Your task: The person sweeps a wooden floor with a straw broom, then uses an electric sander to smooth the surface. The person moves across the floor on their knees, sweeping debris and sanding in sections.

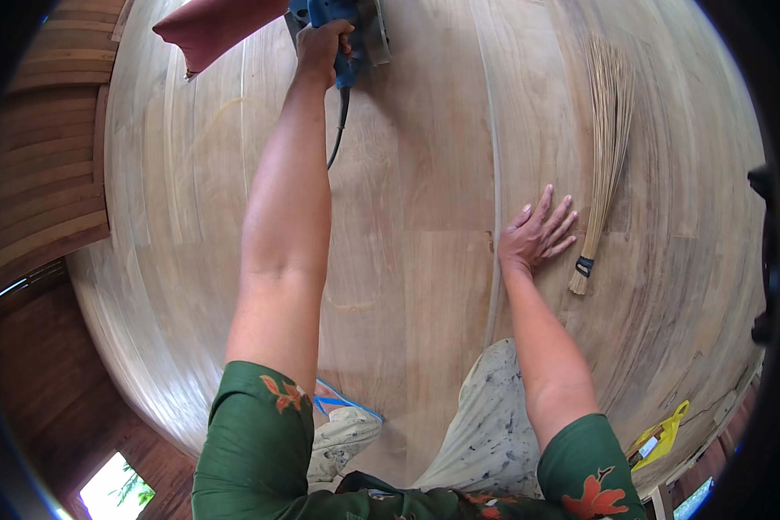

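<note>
One blue electric sander [342,26] at twelve o'clock, gripped by the left hand [322,48]; right hand [536,234] spread flat on the pale wooden counter [407,260], one straw whisk broom [607,147] at three o'clock.

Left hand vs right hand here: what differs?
The left hand is stretched far forward, its fingers closed around the blue power sander; the right hand is nearer, holding nothing. The left is curled; the right lies flat with fingers spread beside the straw broom. Both are over the wooden surface.
</note>
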